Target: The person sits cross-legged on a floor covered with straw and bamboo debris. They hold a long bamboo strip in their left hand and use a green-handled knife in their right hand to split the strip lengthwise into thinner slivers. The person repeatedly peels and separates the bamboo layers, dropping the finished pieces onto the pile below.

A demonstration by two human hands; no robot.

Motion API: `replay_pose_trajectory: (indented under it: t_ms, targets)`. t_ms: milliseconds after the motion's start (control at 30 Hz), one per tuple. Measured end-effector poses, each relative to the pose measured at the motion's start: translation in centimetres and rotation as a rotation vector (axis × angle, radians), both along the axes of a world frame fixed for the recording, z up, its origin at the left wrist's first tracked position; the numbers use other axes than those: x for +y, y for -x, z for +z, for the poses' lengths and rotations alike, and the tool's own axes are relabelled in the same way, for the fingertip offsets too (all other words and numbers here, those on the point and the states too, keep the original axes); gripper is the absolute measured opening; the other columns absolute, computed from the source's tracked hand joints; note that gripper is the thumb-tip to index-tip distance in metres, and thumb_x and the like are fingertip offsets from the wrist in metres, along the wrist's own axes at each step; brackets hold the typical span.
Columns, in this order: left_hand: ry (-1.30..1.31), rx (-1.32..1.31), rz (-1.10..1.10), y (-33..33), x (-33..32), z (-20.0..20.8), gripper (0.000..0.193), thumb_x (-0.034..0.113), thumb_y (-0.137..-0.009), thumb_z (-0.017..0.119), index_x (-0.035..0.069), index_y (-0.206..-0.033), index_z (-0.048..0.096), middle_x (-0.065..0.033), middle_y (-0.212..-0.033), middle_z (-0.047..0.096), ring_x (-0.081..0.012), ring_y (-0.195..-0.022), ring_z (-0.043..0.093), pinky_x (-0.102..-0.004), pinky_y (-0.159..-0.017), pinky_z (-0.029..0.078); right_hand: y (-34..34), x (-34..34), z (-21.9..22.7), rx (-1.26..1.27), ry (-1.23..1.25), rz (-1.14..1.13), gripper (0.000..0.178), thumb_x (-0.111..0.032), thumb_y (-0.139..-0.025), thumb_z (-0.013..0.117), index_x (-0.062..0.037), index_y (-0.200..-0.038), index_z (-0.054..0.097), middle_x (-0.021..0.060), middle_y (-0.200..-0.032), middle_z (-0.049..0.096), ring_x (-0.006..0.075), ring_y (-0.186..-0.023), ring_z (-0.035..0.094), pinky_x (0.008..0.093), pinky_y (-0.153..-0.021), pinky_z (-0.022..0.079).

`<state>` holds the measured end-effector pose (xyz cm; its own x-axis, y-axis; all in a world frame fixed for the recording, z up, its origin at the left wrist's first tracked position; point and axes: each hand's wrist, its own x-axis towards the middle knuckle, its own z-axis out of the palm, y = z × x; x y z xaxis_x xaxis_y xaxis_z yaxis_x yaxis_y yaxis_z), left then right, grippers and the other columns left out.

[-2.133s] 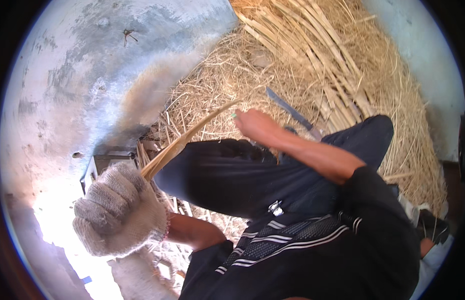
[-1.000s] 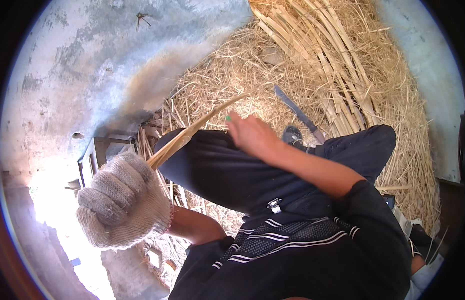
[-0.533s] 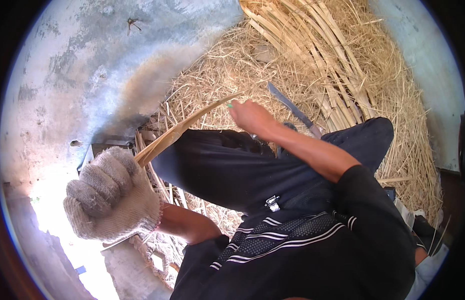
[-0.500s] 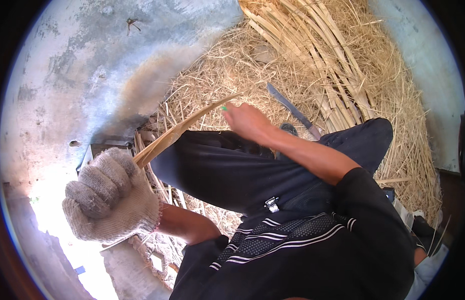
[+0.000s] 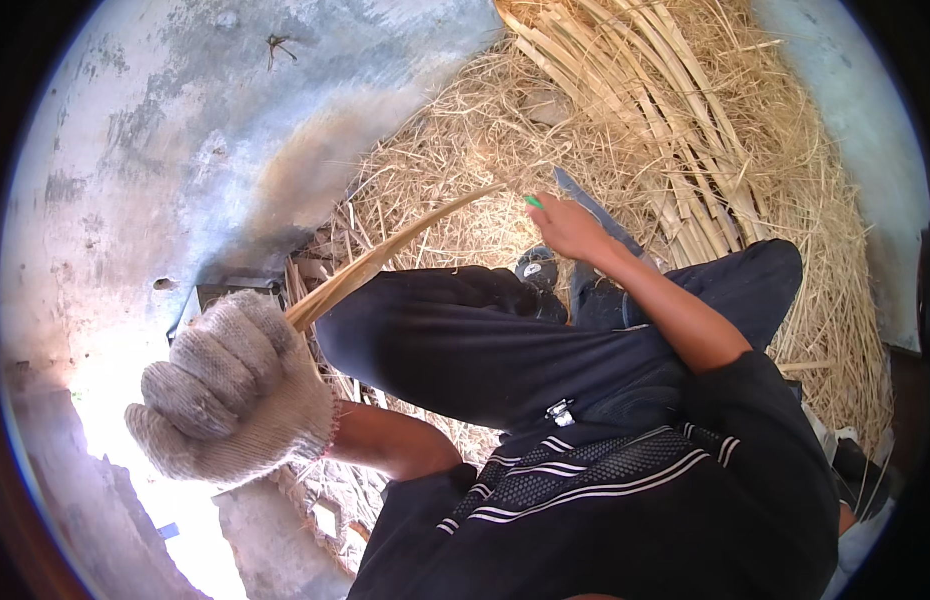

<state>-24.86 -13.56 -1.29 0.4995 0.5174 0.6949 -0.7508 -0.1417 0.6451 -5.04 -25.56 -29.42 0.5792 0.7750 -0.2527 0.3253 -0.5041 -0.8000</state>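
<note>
My left hand [image 5: 230, 390], in a thick grey knitted glove, is closed in a fist around the near end of a thin, pale bamboo-like strip [image 5: 380, 257]. The strip slants up and to the right, curving to a narrow far tip. Just right of that tip is my bare right hand [image 5: 575, 228], its fingers closed. A small green piece [image 5: 533, 202] sticks out by its thumb; the rest of what it holds is hidden, so its kind does not show. Partly behind this hand and forearm lies a long dark-bladed knife [image 5: 573, 190] on the shavings.
Long split strips [image 5: 650, 110] lie in a bundle at the far right. Loose straw-like shavings [image 5: 455, 130] cover the floor. A worn bluish wall [image 5: 185, 130] rises on the left. My legs [image 5: 425, 330] in dark trousers are folded in front of me.
My right hand has moved right, away from the strip, and now covers the handle of the long knife. My left hand still grips the strip. The whole view has shifted slightly.
</note>
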Motion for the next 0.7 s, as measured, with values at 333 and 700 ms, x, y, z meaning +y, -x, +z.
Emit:
replay_pose_trajectory:
  t_ms: [333,700]
  targets:
    - [-0.304,0.121,-0.226,-1.2,-1.1,0.3,0.043,0.031,-0.091,0.040,0.018,-0.050,0.039,0.0035,-0.042,0.037,-0.0096,-0.034,0.034,-0.0263,-0.031,0.037,8.6,-1.3,15.5,-0.206,-0.444,0.067,0.024,-0.026,-0.095,0.050,-0.0024,-0.100,0.053,0.0230,-0.055,0.056,0.0425,-0.054,0.060,0.0492,-0.050,0.050]
    - [-0.279,0.086,-0.325,-1.6,0.5,0.5,0.041,0.026,-0.092,0.041,0.016,-0.051,0.039,0.0009,-0.042,0.033,-0.0121,-0.035,0.030,-0.0306,-0.033,0.034,3.0,-2.2,-5.5,-0.289,0.130,0.062,0.023,-0.015,-0.090,0.051,0.0044,-0.093,0.063,0.0265,-0.076,0.064,0.0404,-0.076,0.066,0.0481,-0.069,0.054]
